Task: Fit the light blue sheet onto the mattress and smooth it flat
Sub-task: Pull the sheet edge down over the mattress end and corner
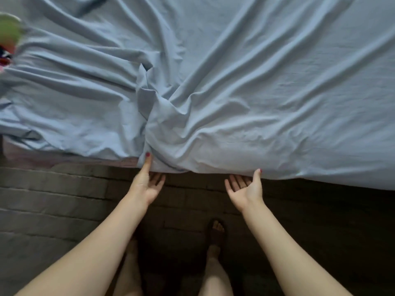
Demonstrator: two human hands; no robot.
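Note:
The light blue sheet (224,86) lies crumpled over the mattress, with deep folds running toward a bunched knot near the front edge. A strip of bare pinkish mattress (64,158) shows at the lower left where the sheet stops short. My left hand (147,184) pinches the sheet's hem, thumb on top and fingers underneath. My right hand (245,188) holds the same hem further right, palm up, thumb over the edge and fingers tucked beneath.
A colourful green and red object (8,39) sits blurred at the bed's left edge. Below the bed is a tiled floor (53,199), where my legs and a sandalled foot (215,231) stand close to the mattress.

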